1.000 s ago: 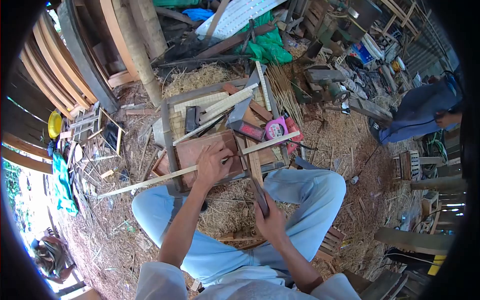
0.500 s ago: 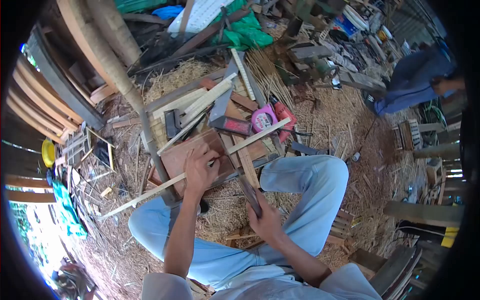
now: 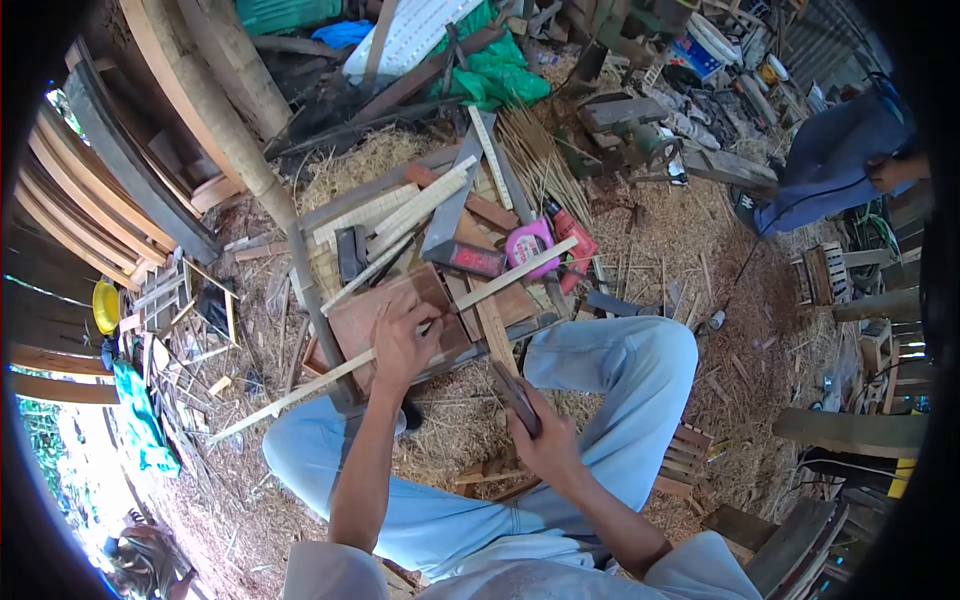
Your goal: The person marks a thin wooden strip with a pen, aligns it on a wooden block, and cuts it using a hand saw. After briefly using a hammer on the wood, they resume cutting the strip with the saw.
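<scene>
My left hand (image 3: 403, 345) is closed with bent fingers on a long, thin wooden strip (image 3: 305, 393), which passes under it over a reddish-brown board (image 3: 365, 315). The strip's far end lies across the wood beside a pink tape measure (image 3: 528, 247). In my right hand (image 3: 548, 440) is a dark, narrow hand tool (image 3: 516, 395), its kind not clear. It points up toward the strip, its tip over a pale flat stick (image 3: 490, 325). Left of the tape measure lies a dark block with a red face (image 3: 472, 258); a red bottle-like thing (image 3: 578, 262) is on its right.
Several pale strips (image 3: 420, 205) and a black block (image 3: 351, 252) lie beyond my hands. Shavings (image 3: 470, 435) cover the ground around my knees. A bamboo pole (image 3: 305, 270) stands to the left. Another person (image 3: 840, 150) is at the far right.
My right hand has shifted slightly right and back with the tool, away from the strip. My left hand keeps its hold, and the whole view has moved a little.
</scene>
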The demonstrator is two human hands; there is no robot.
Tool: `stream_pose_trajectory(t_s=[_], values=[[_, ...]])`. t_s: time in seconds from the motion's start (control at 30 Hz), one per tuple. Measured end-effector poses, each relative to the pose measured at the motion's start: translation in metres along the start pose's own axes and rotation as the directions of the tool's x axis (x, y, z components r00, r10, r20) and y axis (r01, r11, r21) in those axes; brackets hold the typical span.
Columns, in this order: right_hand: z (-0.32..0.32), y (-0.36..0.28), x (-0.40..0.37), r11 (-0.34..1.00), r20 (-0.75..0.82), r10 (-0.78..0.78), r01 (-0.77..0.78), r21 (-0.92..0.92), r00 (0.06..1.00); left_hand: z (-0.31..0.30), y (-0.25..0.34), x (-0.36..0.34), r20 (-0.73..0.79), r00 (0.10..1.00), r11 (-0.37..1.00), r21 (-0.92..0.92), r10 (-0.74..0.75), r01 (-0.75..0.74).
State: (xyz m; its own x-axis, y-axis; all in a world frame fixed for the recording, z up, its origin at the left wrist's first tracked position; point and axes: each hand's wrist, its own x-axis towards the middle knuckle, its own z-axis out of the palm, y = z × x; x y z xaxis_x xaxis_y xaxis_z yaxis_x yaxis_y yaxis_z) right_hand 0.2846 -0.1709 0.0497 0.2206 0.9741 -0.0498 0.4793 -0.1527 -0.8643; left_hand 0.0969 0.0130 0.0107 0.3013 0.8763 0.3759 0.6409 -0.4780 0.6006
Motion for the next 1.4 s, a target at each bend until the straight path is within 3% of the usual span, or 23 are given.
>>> stream_pose_trajectory(t_s=[0.17,0.37,0.47,0.6,0.67,0.8,0.87,0.9,0.97,1.07,1.1,1.17,1.33,1.4], values=[[0.018,-0.018,0.032,0.998,0.0,-0.026,0.026,-0.056,1.0,-0.002,-0.005,0.002,0.006,0.999,0.998,0.035,-0.044,0.044],[-0.011,0.008,-0.04,0.997,-0.011,-0.062,0.062,-0.043,0.998,-0.008,0.001,0.009,-0.067,0.998,1.0,-0.018,0.011,-0.012],[-0.008,-0.009,-0.019,0.999,0.02,-0.009,0.01,-0.042,1.0,-0.003,0.002,0.0,-0.033,0.999,0.999,-0.044,-0.022,0.02],[0.033,-0.02,0.05,0.993,-0.04,-0.115,0.114,-0.026,0.993,-0.005,-0.001,-0.002,0.016,1.0,0.998,0.056,0.016,-0.017],[0.032,-0.033,0.056,0.999,0.017,0.001,0.0,-0.033,1.0,-0.002,-0.006,0.001,-0.037,0.999,0.999,0.033,0.036,-0.035],[0.023,-0.013,0.021,0.993,0.057,0.055,-0.049,-0.104,0.997,-0.006,0.002,-0.001,0.003,1.0,0.999,0.046,0.028,-0.028],[0.013,-0.004,-0.012,0.985,-0.062,-0.089,0.079,-0.152,0.994,-0.006,0.001,0.001,-0.021,0.999,0.999,0.016,0.036,-0.035],[0.005,-0.004,-0.026,0.985,-0.051,-0.089,0.08,-0.156,0.995,-0.007,0.0,0.002,-0.023,0.999,1.0,0.015,0.024,-0.024],[-0.016,-0.007,-0.051,0.991,0.025,0.073,-0.07,-0.117,0.997,-0.005,0.001,0.002,-0.075,0.994,0.997,0.03,0.078,-0.076],[-0.035,-0.013,-0.062,0.989,0.006,0.137,-0.136,-0.065,0.991,-0.005,0.001,0.002,-0.031,0.999,0.999,-0.002,0.035,-0.035],[-0.035,-0.019,-0.056,0.989,0.008,0.135,-0.134,-0.062,0.991,-0.006,0.0,0.001,-0.033,0.999,0.999,0.003,0.036,-0.036],[-0.033,-0.034,-0.029,0.999,-0.059,-0.038,0.039,0.015,0.998,-0.002,0.001,0.0,-0.048,0.999,1.0,0.011,0.0,0.001],[0.011,-0.032,0.052,0.998,-0.115,-0.057,0.06,0.016,0.992,-0.003,0.004,0.003,-0.038,0.999,1.0,-0.006,0.029,-0.029],[0.022,-0.024,0.064,0.999,-0.068,-0.013,0.016,0.044,0.998,-0.005,0.002,0.003,-0.02,1.0,1.0,0.011,0.006,-0.005]])
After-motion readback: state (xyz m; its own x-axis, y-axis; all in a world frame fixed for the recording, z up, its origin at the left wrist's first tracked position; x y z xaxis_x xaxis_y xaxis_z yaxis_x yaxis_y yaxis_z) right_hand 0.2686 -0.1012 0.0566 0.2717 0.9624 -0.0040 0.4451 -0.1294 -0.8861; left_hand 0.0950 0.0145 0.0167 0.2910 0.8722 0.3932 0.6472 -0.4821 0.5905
